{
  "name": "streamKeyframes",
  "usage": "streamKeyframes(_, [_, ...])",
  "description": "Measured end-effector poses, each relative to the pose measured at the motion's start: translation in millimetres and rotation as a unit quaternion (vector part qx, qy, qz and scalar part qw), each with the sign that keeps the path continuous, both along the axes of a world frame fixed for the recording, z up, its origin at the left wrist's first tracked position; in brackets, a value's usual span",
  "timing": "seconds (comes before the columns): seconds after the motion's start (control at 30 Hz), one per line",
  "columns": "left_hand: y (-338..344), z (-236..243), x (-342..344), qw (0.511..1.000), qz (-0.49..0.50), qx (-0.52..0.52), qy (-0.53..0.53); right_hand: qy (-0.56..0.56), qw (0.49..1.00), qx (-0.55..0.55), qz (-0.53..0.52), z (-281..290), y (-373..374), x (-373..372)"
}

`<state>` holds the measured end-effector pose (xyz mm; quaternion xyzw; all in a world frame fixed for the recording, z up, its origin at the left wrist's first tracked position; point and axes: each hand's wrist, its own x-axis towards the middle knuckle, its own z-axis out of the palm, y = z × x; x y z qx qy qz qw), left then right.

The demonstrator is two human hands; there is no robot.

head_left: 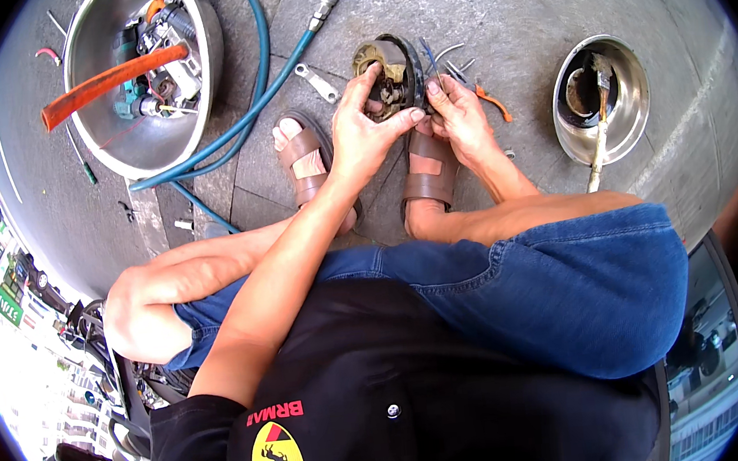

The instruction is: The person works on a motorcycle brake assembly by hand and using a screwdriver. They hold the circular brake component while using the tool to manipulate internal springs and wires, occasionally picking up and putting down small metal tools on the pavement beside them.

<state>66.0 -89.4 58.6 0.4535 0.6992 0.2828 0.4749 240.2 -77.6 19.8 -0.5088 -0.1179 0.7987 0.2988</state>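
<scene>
My left hand is wrapped round a round, greasy metal part with a black rim, tilted above the ground near my feet. Its thumb reaches across to the rim, and brownish grease coats the inner workings. Just to the right, my right hand is closed in a pinch beside the black rim. A thin blue piece rises near those fingertips; whether they grip it or the rim I cannot make out. Behind this hand, orange-handled pliers and several thin metal tools lie on the paving.
At the far left, a large steel basin holds power tools and an orange tube. A teal hose curls beside it, near a ratchet wrench. On the right, a steel bowl contains a dark ring and a paintbrush.
</scene>
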Motion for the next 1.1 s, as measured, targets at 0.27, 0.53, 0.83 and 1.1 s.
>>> streamKeyframes(0.27, [-3, -6, -3, 1.0, -0.005, 0.002, -0.001, -0.03, 0.999, 0.009, 0.029, -13, -2, -4])
streamKeyframes(0.53, [-1, -8, -4, 1.0, -0.015, 0.001, -0.005, -0.053, 0.998, 0.027, 0.025, -11, -4, -6])
streamKeyframes(0.83, [-1, -7, -3, 1.0, -0.017, -0.021, -0.002, -0.034, 0.999, 0.01, 0.005, -2, -2, -5])
streamKeyframes(1.1, [3, 1, -2, 1.0, -0.004, -0.013, -0.007, -0.296, 0.913, 0.278, 0.039, 18, 28, 25])
